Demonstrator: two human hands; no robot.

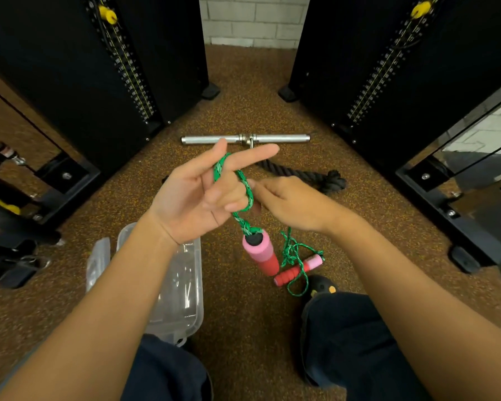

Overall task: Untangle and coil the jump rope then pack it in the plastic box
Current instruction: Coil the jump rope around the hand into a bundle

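The coiling step looks just begun: at mid-frame the left hand (pixel 198 195), fingers spread, has the green jump rope (pixel 245 189) looped round them with one foam handle (pixel 261 253) dangling, while the right hand (pixel 289 202), fingers pinched together, feeds the cord. The open plastic box (pixel 185 287) lies on the floor (pixel 243 328) at lower left under the left forearm, its lid (pixel 97 263) beside it. Next, by judgement, the knotted slack and second handle (pixel 297 270) at lower centre-right need lifting clear; the black machines (pixel 70 68) hem both sides, leaving only a middle lane.
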